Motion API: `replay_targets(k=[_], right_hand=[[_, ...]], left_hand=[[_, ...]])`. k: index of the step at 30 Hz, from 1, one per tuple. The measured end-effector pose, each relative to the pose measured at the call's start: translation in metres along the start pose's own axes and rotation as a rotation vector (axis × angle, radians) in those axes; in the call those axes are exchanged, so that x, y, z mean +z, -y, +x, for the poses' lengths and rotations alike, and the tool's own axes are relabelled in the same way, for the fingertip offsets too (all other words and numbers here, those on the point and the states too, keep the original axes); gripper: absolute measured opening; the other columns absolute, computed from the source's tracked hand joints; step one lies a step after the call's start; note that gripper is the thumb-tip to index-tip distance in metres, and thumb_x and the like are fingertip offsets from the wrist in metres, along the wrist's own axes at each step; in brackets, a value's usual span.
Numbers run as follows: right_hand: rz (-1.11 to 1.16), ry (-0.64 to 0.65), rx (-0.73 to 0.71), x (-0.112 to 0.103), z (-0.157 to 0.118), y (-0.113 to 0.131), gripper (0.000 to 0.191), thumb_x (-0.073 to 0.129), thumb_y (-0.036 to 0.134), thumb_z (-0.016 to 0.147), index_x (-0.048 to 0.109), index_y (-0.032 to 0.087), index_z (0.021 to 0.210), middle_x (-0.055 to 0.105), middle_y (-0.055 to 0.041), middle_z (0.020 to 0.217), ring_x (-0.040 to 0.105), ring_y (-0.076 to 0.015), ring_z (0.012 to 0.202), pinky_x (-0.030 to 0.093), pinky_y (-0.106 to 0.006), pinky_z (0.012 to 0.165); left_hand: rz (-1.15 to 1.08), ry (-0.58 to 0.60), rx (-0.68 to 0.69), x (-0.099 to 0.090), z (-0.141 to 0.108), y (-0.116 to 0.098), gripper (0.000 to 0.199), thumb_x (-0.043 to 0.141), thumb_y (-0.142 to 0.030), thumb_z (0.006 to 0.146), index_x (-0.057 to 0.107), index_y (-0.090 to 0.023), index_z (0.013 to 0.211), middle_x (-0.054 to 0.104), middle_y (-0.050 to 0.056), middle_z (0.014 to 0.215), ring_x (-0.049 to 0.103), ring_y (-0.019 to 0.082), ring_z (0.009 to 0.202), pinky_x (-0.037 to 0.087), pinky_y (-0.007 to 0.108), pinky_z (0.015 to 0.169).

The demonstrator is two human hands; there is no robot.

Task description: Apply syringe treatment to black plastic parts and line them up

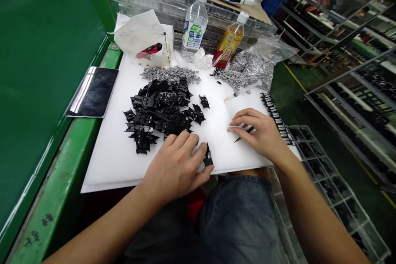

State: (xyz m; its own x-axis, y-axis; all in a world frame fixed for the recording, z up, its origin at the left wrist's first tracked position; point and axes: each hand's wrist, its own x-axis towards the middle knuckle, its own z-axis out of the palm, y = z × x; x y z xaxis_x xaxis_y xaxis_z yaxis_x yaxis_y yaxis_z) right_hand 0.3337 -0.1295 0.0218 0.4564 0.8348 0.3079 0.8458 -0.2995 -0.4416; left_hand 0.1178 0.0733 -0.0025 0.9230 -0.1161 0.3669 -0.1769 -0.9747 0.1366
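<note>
On a white board [107,169], the hands lie apart, the left hand [175,169] just beside a black plastic part [208,157], the right hand [258,132] pinching a thin tool [243,135] that could slip and knock parts loose.

Black plastic parts [157,109] heap on a white board [105,173], beside silver-grey clips [170,73]; a red box cutter [150,50] lies above, and the green workbench [62,165] shows scuffed paint.
</note>
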Motion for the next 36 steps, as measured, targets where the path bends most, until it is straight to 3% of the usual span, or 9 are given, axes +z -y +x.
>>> replay_targets(k=[5,10,14,26,36], right_hand=[[0.056,0.021,0.02,-0.004,-0.001,0.008,0.007,0.077,0.019,0.094,0.081,0.023,0.093,0.071,-0.0051,0.104,0.068,-0.0168,0.083,0.059,-0.034,0.072],[0.363,0.125,0.066,0.001,-0.01,0.058,0.005,0.078,0.021,0.094,0.08,0.025,0.094,0.069,-0.0028,0.102,0.069,-0.0155,0.089,0.062,-0.029,0.076],[0.374,0.149,0.083,0.016,-0.015,0.086,0.01,0.074,0.013,0.094,0.077,0.022,0.09,0.069,-0.0017,0.102,0.069,-0.0122,0.088,0.062,-0.025,0.079],[0.224,0.207,0.041,0.025,-0.008,0.09,0.016,0.067,0.003,0.091,0.073,0.018,0.089,0.066,-0.003,0.105,0.067,-0.0122,0.086,0.061,-0.025,0.076],[0.202,0.261,0.097,0.027,-0.007,0.095,0.018,0.065,0.002,0.088,0.066,0.019,0.082,0.064,-0.0035,0.11,0.065,-0.0144,0.082,0.059,-0.033,0.077]], left_hand=[[0.002,-0.005,-0.005,0.0,0.0,0.0,0.04,0.054,-0.048,0.105,0.071,-0.016,0.12,0.066,0.011,0.106,0.055,0.03,0.095,0.038,0.043,0.075],[-0.003,-0.026,0.005,0.002,0.0,0.0,0.04,0.054,-0.049,0.105,0.071,-0.016,0.12,0.065,0.01,0.105,0.054,0.029,0.094,0.036,0.043,0.074],[-0.003,-0.04,0.011,0.005,0.0,0.001,0.04,0.053,-0.05,0.105,0.071,-0.016,0.119,0.064,0.009,0.103,0.054,0.029,0.093,0.035,0.043,0.073],[0.01,-0.041,0.011,0.005,-0.002,0.0,0.037,0.054,-0.051,0.105,0.069,-0.017,0.111,0.063,0.008,0.102,0.054,0.029,0.093,0.034,0.043,0.074],[0.015,-0.017,0.011,0.003,0.0,-0.001,0.034,0.052,-0.048,0.106,0.068,-0.017,0.11,0.063,0.009,0.103,0.055,0.028,0.095,0.036,0.043,0.074]])
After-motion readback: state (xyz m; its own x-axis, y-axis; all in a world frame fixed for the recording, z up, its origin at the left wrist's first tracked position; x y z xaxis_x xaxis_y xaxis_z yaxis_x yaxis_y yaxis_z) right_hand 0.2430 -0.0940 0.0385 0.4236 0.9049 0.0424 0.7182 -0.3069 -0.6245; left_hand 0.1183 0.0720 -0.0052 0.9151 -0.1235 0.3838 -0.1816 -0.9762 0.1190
